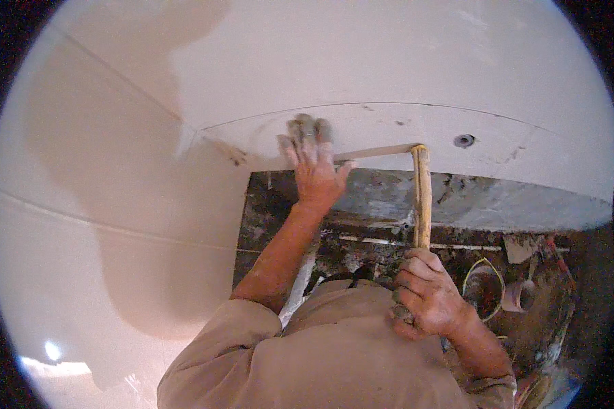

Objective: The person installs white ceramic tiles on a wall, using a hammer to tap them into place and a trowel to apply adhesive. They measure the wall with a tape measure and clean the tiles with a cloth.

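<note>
Against the pale wall tile my left hand rests flat with its fingers spread; the fingertips are dusty and slightly blurred. My right hand is closed round a wooden-handled hammer. Its handle points away from me, and the yellowish butt end meets the lower part of the tile. A bit of grey metal shows below my fist; most of the head is hidden by my fingers. A narrow shadow stretches left from the handle's end toward my left hand.
A round pipe opening sits in the tile to the right. Tiled wall meets it at a corner on the left. Below lies a dark, rough strip. On the dirty floor at right are a yellow cord loop and a pinkish cylinder.
</note>
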A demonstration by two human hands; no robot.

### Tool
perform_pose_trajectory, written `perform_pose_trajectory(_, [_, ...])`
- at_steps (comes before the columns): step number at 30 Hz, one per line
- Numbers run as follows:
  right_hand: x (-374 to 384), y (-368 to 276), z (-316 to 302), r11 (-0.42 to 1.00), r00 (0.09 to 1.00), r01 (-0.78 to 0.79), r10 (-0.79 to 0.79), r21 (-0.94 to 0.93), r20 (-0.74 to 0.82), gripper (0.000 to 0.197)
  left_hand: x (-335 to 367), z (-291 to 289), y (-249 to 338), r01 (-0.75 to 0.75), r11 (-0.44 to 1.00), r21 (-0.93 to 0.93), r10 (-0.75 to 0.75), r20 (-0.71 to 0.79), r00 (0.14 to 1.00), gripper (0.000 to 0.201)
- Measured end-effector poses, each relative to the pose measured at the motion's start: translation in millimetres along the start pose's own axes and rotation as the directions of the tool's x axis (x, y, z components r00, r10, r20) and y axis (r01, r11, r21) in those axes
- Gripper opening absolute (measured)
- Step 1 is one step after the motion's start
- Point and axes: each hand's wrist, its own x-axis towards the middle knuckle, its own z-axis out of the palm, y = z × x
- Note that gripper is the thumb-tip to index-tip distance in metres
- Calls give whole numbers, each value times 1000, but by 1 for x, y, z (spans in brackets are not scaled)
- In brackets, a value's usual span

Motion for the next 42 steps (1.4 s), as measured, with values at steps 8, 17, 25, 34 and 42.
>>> perform_pose_trajectory(8, [53,22,43,942,889,335,-302,-37,345,46,-12,-56,-87,312,950,-8,-312,-67,948,141])
perform_pose_trajectory(17, [87,17,61,942,858,334,-311,16,410,37,-17,-45,-114,227,961,159,-223,-44,974,143])
perform_pose_trajectory(25, [87,13,46,934,889,357,-340,3,308,36,-14,-49,-105,260,960,106,-256,-46,966,139])
perform_pose_trajectory(34, [31,4,-1,971,970,234,-230,-52,85,32,27,-33,-7,-130,988,79,133,-39,990,81])
perform_pose_trajectory(42, [-31,-18,-24,984,957,-138,102,-115,-273,35,67,2,97,-306,949,75,307,-8,952,67])
